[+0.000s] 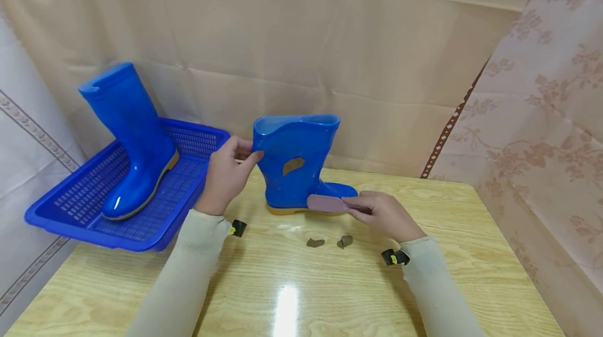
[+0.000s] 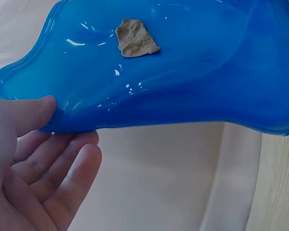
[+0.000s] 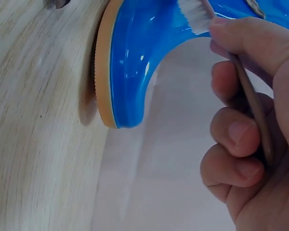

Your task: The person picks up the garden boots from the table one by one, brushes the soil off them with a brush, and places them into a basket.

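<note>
On the left of the head view, the basket and the other boot inside it block the outer side of my left hand. The standing boot at centre bars a straight way across to my right hand, and the curtain closes off the space behind it. I have room over the tabletop at lower centre, though two brown lumps sit just below the brush, and more at right, beyond the toe
</note>
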Tool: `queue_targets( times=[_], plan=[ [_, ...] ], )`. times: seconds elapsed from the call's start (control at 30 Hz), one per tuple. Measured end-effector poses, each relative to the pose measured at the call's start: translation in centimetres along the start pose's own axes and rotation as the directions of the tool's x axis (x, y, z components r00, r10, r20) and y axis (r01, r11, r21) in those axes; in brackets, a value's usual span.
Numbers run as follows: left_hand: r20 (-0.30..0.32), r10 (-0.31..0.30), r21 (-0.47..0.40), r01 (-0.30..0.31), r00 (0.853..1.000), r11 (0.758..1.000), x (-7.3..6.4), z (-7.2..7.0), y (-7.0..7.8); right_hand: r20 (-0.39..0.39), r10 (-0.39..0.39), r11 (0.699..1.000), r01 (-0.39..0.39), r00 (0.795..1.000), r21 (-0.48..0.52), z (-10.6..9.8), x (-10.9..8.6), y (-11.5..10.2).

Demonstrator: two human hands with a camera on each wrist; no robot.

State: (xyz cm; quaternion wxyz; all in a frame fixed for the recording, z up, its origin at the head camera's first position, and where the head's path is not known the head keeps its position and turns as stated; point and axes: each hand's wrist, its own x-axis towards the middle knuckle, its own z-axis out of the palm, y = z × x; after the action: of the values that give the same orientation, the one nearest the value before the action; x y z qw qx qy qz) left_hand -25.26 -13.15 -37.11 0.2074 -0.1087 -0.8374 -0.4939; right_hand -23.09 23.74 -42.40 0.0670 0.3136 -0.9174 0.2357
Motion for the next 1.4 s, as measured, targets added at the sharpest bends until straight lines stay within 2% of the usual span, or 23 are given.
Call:
queue_targets(
  times=[0.2, 0.4, 0.63, 0.8, 0.87, 1.0, 1.23, 1.4],
  plan=[
    [0.012, -0.034, -0.006, 0.034, 0.999, 0.999, 0.1, 0.2, 0.3, 0.054, 0.05, 0.998, -0.049, 0.997, -0.025, -0.3, -0.1, 0.3],
    [0.075, -0.084, -0.001, 0.084, 0.994, 0.996, 0.1, 0.0, 0.2, 0.029, 0.037, 0.999, -0.037, 0.999, 0.002, -0.4, -0.2, 0.2],
    [0.231, -0.157, 0.069, 0.144, 0.96, 0.987, 0.0, -0.4, -0.4, -0.012, 0.02, 1.0, -0.02, 1.0, 0.023, -0.6, -0.3, 0.0],
    [0.301, -0.107, 0.095, 0.082, 0.948, 0.992, 0.1, -0.4, -0.7, -0.042, 0.009, 0.999, -0.007, 0.999, 0.04, -0.9, -0.3, -0.2],
    [0.296, -0.082, 0.117, 0.049, 0.952, 0.992, 0.1, -0.4, -0.6, -0.048, 0.002, 0.999, 0.0, 0.999, 0.049, -0.9, -0.3, -0.2],
    [0.261, -0.067, 0.132, 0.033, 0.963, 0.991, -0.1, -0.4, -0.4, -0.058, -0.014, 0.998, 0.017, 0.998, 0.061, -0.8, -0.3, -0.1],
    [0.252, -0.069, 0.115, 0.041, 0.965, 0.993, 0.0, -0.1, -0.5, -0.097, -0.025, 0.998, 0.03, 0.995, 0.049, -0.5, -0.4, 0.2],
    [0.249, -0.026, 0.099, 0.001, 0.968, 0.995, 0.1, -0.2, -0.6, -0.138, 0.007, 0.998, 0.001, 0.99, 0.056, -0.5, -0.3, 0.0]
  ],
)
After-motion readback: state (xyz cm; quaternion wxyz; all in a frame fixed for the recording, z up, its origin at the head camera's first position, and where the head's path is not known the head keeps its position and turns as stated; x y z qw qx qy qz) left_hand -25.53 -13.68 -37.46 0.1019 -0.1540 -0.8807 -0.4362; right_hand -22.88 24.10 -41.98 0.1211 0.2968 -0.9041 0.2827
